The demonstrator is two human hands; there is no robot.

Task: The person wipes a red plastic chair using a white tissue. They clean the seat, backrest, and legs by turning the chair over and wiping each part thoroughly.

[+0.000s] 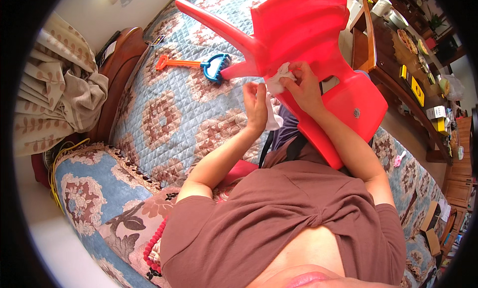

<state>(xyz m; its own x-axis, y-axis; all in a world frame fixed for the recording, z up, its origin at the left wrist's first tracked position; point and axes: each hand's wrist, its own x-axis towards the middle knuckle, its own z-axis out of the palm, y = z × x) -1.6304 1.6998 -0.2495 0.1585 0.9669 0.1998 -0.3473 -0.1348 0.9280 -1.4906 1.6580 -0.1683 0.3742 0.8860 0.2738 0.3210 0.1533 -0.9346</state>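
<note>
A red plastic child-size chair [298, 30] lies tilted across my lap, its backrest away from me and its seat to the right. My right hand [305, 88] pinches a crumpled white tissue [277, 81] over the chair, near where the backrest meets the side frame. My left hand [255, 107] is just left of the chair's edge, its fingers closed on a white tissue [274, 122] that hangs down beside the palm. Whether the two white pieces are joined behind the fingers is hidden. A round mark [356, 113] shows on the seat.
A toy rake [183, 63] with an orange handle and blue head lies on the quilted sofa cover [209, 94]. Right, a wooden table [396, 68] carries dishes, yellow boxes and a plastic bag. A pink toy [399, 159] rests nearby. Curtains [63, 90] hang left.
</note>
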